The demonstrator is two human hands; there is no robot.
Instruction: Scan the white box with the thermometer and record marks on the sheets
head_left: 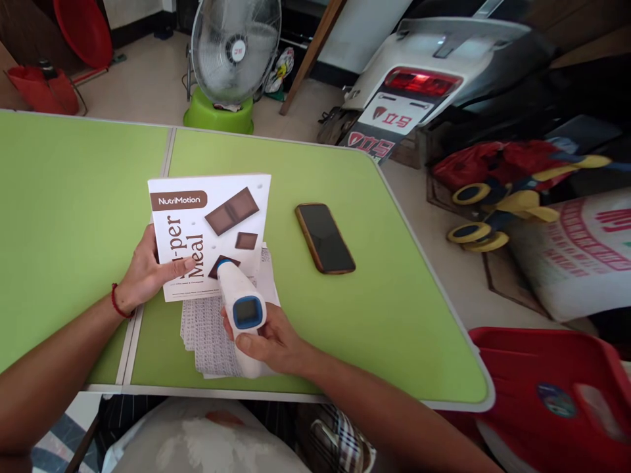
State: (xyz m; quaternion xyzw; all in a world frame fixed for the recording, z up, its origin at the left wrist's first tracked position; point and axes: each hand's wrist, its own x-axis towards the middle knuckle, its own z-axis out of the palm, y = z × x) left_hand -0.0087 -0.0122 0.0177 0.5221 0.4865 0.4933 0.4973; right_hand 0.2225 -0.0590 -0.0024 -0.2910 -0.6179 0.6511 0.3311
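Observation:
My left hand [152,269] grips a white NutriMotion box [190,230] by its left side, thumb across the front, which shows brown chocolate-like pieces. In my right hand [271,338] is a white infrared thermometer [236,289] with a blue-rimmed grey screen. Its blue-ringed nose is close to the lower part of the box; whether they touch, I cannot tell. Beneath the thermometer and partly behind the box lie sheets of paper [211,341] covered in small print. A dark smartphone [325,238] in a brown case rests on the table to the right.
The green folding table [394,315] has a metal edge and a seam left of centre. Beyond it are a fan [236,49] on a green stool [217,112] and a white scooter [419,79]. A red chair [552,368] stands at the right, near a large printed sack [586,256].

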